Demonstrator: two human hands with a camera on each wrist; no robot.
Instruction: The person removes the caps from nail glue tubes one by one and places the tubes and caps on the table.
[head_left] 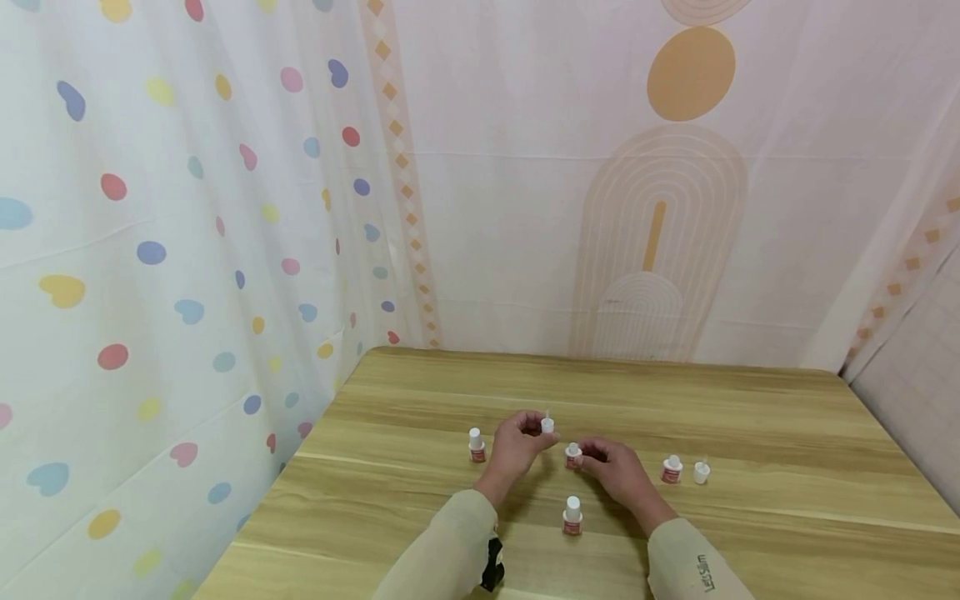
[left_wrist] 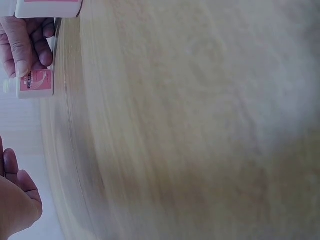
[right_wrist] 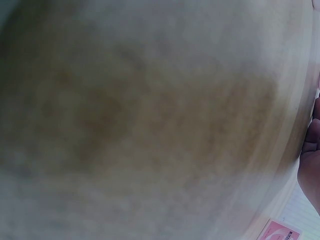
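white cap (head_left: 548,427) is getting pinched by the left hand (head_left: 517,450), right hand (head_left: 617,473) is gripping an uncapped bottle (head_left: 572,457), and a capped bottle (head_left: 572,518) is standing at that one's 6 o'clock

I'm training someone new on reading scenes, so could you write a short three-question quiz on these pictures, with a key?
1. What is the left hand holding?
A) a spoon
B) a white cap
C) a folded cloth
2. True or false: the right hand is holding the bottle nearest the person.
3. How many bottles show in the head view, counting any that are held?

Key:
1. B.
2. False; it holds the middle bottle, farther back.
3. Four: those two, the leftmost bottle, and the rightmost bottle, which has a loose cap beside it.
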